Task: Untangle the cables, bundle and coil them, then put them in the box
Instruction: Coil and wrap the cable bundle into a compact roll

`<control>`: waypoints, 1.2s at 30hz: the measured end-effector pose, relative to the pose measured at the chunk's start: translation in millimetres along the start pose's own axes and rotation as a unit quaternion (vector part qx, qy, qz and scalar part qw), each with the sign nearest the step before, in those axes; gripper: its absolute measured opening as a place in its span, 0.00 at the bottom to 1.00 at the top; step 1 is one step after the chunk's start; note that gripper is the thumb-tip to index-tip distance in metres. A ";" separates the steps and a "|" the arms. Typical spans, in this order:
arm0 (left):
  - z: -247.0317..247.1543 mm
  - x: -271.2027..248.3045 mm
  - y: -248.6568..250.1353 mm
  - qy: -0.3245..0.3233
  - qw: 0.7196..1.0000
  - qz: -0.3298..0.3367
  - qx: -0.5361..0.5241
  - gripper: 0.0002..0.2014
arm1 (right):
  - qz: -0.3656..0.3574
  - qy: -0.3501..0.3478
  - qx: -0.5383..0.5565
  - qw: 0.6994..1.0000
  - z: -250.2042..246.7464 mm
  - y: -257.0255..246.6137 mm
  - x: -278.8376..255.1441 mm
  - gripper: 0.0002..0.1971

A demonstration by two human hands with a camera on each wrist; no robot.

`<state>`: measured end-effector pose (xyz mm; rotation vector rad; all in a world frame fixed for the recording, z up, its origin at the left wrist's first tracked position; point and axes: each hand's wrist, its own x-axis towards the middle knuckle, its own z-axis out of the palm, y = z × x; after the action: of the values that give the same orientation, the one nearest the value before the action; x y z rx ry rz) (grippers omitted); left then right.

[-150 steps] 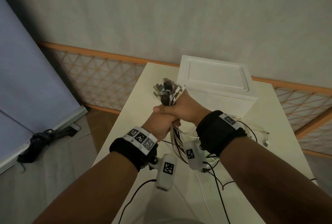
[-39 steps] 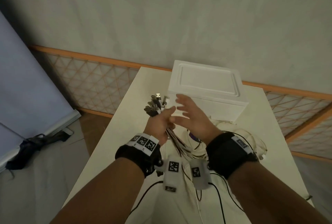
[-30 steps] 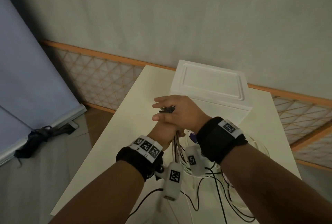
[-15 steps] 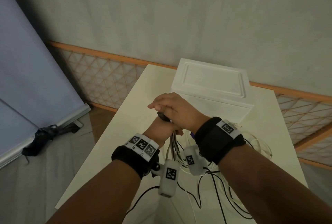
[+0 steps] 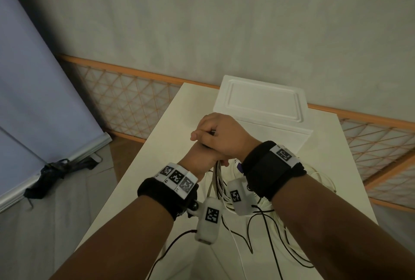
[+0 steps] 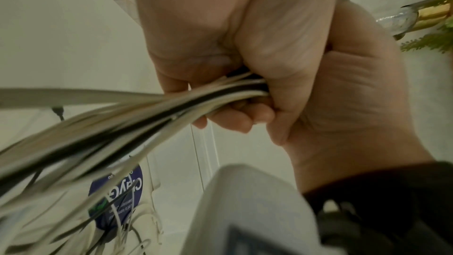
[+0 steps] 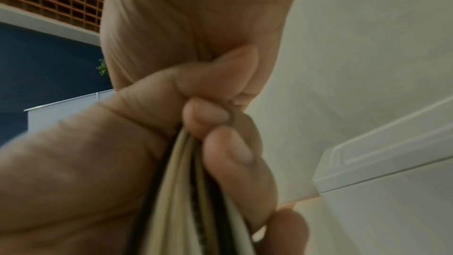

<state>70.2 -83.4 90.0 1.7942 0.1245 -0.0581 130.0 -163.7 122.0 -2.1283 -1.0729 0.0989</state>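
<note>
My left hand (image 5: pixel 197 157) grips a bundle of white and black cables (image 5: pixel 217 180) upright above the table (image 5: pixel 170 140). My right hand (image 5: pixel 214 133) is wrapped over the top of the bundle, stacked on the left fist, and it hides the plug ends. Below the fists the cords hang to the table. In the left wrist view curled fingers (image 6: pixel 232 121) hold the cable bundle (image 6: pixel 171 108). The right wrist view shows the cable bundle (image 7: pixel 176 191) running down out of a closed fist. The white box (image 5: pixel 262 102) stands behind my hands with its lid on.
Loose black and white cable loops (image 5: pixel 269 237) lie on the table's right part near its edge. A white pack with a purple label (image 6: pixel 117 187) lies under the cords. A blue screen (image 5: pixel 33 99) and an orange lattice fence (image 5: pixel 125 99) stand to the left.
About a second ago my right hand was open beside the exposed plug ends; it has since closed over the top of the bundle and covers them. The left hand kept its grip.
</note>
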 end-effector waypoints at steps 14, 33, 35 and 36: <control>-15.6 8.4 -1.2 -0.016 0.999 0.015 0.029 0.21 | 0.004 0.110 -0.011 0.994 9.9 -13.1 9.7 0.22; -40.1 31.3 -25.3 0.077 0.966 -0.025 -0.245 0.11 | 0.150 0.019 0.293 0.944 41.0 -0.8 -8.2 0.33; -47.3 31.0 -25.8 0.052 0.963 -0.010 -0.264 0.08 | 0.145 0.023 0.238 0.960 42.5 -1.8 -4.5 0.22; -51.6 31.9 -29.0 0.034 0.959 0.005 -0.283 0.12 | 0.147 0.030 0.188 0.971 42.5 -0.3 -2.6 0.17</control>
<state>97.1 -25.1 70.2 1.2238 0.1637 0.0442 112.2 -140.8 90.8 -1.9124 -0.6364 0.3488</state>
